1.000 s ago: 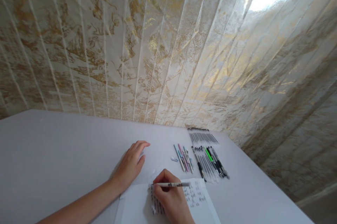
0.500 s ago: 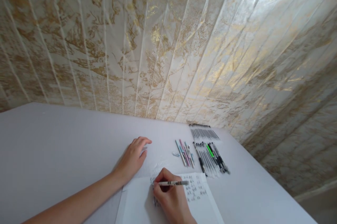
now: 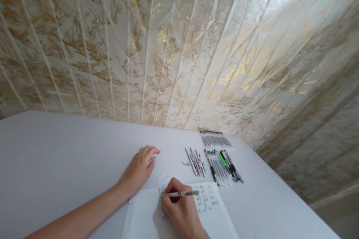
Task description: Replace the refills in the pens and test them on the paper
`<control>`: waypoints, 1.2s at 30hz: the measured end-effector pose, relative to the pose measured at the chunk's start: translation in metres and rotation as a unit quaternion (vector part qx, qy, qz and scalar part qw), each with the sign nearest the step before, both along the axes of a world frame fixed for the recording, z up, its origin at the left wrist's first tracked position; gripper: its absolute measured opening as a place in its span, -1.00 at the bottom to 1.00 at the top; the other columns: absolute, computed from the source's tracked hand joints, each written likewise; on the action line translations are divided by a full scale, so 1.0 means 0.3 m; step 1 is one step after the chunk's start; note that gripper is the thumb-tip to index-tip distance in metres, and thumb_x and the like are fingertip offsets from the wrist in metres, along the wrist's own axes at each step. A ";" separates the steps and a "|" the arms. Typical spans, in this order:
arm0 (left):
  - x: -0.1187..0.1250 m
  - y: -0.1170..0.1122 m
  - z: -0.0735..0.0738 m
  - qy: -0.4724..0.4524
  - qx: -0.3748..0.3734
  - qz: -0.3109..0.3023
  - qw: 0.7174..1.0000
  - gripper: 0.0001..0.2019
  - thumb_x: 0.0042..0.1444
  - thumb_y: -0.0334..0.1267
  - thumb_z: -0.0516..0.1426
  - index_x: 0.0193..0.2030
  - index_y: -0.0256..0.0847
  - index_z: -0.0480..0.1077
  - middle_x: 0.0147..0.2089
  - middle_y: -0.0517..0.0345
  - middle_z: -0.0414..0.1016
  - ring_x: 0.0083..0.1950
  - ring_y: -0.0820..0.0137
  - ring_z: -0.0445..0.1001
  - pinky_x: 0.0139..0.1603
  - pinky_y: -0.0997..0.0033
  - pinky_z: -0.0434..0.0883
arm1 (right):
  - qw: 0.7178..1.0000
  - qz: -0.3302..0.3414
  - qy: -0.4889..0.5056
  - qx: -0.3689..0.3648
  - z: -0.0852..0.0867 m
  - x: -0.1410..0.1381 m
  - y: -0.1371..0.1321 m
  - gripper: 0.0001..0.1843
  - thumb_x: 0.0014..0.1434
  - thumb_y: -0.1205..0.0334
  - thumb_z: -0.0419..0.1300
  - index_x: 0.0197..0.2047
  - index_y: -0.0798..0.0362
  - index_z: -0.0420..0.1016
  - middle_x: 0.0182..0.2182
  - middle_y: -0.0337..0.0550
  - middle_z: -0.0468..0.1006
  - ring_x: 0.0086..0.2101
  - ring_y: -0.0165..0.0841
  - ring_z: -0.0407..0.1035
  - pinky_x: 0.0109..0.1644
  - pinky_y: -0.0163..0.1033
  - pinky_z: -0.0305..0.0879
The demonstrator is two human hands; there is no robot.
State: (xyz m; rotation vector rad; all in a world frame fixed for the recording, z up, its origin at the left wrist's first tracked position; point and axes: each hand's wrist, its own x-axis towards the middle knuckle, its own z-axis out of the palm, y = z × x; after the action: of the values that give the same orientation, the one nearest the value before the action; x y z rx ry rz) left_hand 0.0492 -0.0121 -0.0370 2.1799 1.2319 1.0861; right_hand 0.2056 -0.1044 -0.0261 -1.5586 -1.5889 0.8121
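My right hand (image 3: 181, 205) is closed around a pen (image 3: 183, 193) with a pale patterned barrel and a grey end that points right. Its tip, mostly hidden by the fingers, is at a white sheet of paper (image 3: 143, 216). Dark handwriting covers the right part of the sheet, and more marks show left of the hand. On the table beyond the paper's upper left corner rests my left hand (image 3: 140, 168), open, its fingers loosely curved and the thumb apart, holding nothing.
Pastel pens (image 3: 195, 162) and a small clear cap (image 3: 185, 163) lie beyond the paper. Right of them are several black pens and refills (image 3: 221, 168), one bright green. A row of thin refills (image 3: 215, 140) lies near the gold-patterned wall (image 3: 157, 63). The white table (image 3: 70, 149) extends left.
The whole view has shifted slightly, so things sit a little further left. My right hand stays on the paper with the pen; my left hand keeps its place.
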 end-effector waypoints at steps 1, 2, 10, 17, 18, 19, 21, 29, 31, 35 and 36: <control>0.000 0.001 -0.002 0.002 0.001 0.000 1.000 -0.68 0.06 -0.49 -0.05 -0.11 -0.13 0.36 -0.05 0.10 0.42 0.02 0.28 0.34 0.08 0.19 0.30 | 1.000 0.001 0.001 0.000 0.002 0.000 0.000 -0.88 -0.12 0.43 0.03 -0.59 0.04 0.21 -0.71 -0.35 0.23 -0.62 -0.48 0.08 -0.54 -0.37 -0.02; -0.001 0.001 -0.003 0.004 0.001 -0.001 1.000 -0.68 0.06 -0.50 -0.05 -0.11 -0.13 0.36 -0.04 0.10 0.42 0.02 0.28 0.34 0.08 0.19 0.29 | 1.000 0.003 0.004 -0.001 0.004 -0.001 -0.001 -0.88 -0.13 0.43 0.03 -0.59 0.04 0.21 -0.71 -0.35 0.23 -0.62 -0.48 0.08 -0.54 -0.37 -0.02; 0.002 -0.002 -0.001 0.009 -0.001 -0.001 1.000 -0.69 0.06 -0.50 -0.05 -0.12 -0.13 0.36 -0.04 0.11 0.41 0.02 0.28 0.34 0.08 0.20 0.29 | 1.000 0.009 0.016 -0.008 0.007 0.002 -0.007 -0.89 -0.14 0.43 0.03 -0.59 0.05 0.21 -0.70 -0.36 0.22 -0.61 -0.50 0.06 -0.52 -0.36 -0.02; 0.001 0.004 -0.007 0.012 0.001 -0.007 1.000 -0.69 0.07 -0.50 -0.05 -0.12 -0.14 0.36 -0.04 0.10 0.41 0.03 0.28 0.33 0.07 0.20 0.28 | 0.999 0.000 0.035 -0.006 0.004 0.001 -0.003 -0.90 -0.16 0.42 0.04 -0.59 0.05 0.21 -0.70 -0.34 0.22 -0.61 -0.48 0.06 -0.55 -0.37 -0.02; 0.001 0.004 -0.008 0.012 0.001 -0.008 1.000 -0.69 0.06 -0.50 -0.05 -0.12 -0.14 0.36 -0.05 0.10 0.41 0.02 0.28 0.33 0.07 0.20 0.28 | 0.999 -0.001 0.032 -0.007 0.002 0.001 -0.004 -0.90 -0.16 0.42 0.03 -0.59 0.05 0.21 -0.70 -0.34 0.22 -0.61 -0.48 0.06 -0.55 -0.37 -0.02; 0.001 0.004 -0.008 0.013 0.000 -0.007 1.000 -0.69 0.06 -0.50 -0.05 -0.12 -0.14 0.36 -0.05 0.10 0.41 0.02 0.28 0.33 0.07 0.20 0.28 | 1.000 -0.001 0.028 -0.007 0.000 0.000 -0.004 -0.90 -0.16 0.42 0.03 -0.60 0.05 0.20 -0.70 -0.34 0.22 -0.61 -0.49 0.06 -0.55 -0.37 -0.02; 0.001 0.001 -0.007 0.015 0.000 -0.008 1.000 -0.68 0.05 -0.51 -0.04 -0.12 -0.15 0.36 -0.05 0.09 0.42 0.01 0.27 0.33 0.07 0.19 0.27 | 1.000 0.002 0.025 -0.007 -0.002 0.000 -0.006 -0.90 -0.16 0.42 0.02 -0.60 0.05 0.19 -0.70 -0.35 0.22 -0.60 -0.49 0.06 -0.55 -0.38 -0.03; 0.015 -0.017 0.014 0.005 -0.011 -0.054 0.998 -0.71 0.10 -0.47 -0.06 -0.12 -0.14 0.36 -0.10 0.09 0.42 -0.02 0.29 0.37 0.03 0.25 0.30 | 0.973 -0.102 0.202 0.033 0.000 0.037 0.001 -0.86 0.01 0.26 0.12 -0.53 0.03 0.24 -0.69 -0.41 0.13 -0.64 -0.50 -0.01 -0.57 -0.37 -0.04; 0.037 -0.020 0.019 0.006 -0.016 -0.078 0.997 -0.72 0.11 -0.46 -0.06 -0.11 -0.14 0.35 -0.09 0.09 0.41 -0.05 0.31 0.38 0.00 0.29 0.32 | 0.957 -0.138 0.245 0.064 -0.012 0.053 0.010 -0.82 0.05 0.13 0.16 -0.47 0.03 0.28 -0.67 -0.41 0.14 -0.65 -0.50 -0.02 -0.59 -0.38 -0.06; 0.123 -0.017 0.040 0.041 -0.014 -0.116 0.992 -0.69 0.07 -0.50 -0.04 -0.09 -0.14 0.34 -0.06 0.10 0.40 -0.06 0.33 0.39 -0.01 0.35 0.31 | 0.925 -0.175 0.315 0.119 -0.023 0.075 0.027 -0.72 0.10 0.00 0.17 -0.41 0.03 0.27 -0.62 -0.41 0.14 -0.64 -0.52 -0.01 -0.59 -0.39 -0.04; 0.153 -0.012 0.048 0.057 -0.014 -0.121 0.991 -0.69 0.07 -0.50 -0.03 -0.09 -0.14 0.34 -0.06 0.11 0.40 -0.06 0.33 0.39 -0.03 0.36 0.31 | 0.919 -0.177 0.328 0.131 -0.017 0.081 0.029 -0.72 0.11 0.00 0.17 -0.40 0.03 0.27 -0.61 -0.41 0.14 -0.64 -0.52 0.00 -0.58 -0.39 -0.02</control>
State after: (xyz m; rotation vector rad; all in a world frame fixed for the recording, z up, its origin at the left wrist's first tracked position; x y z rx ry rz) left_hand 0.0951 -0.0156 -0.0226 2.3242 0.9891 0.8532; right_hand 0.2299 -0.0955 -0.0312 -1.1559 -0.8537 0.7688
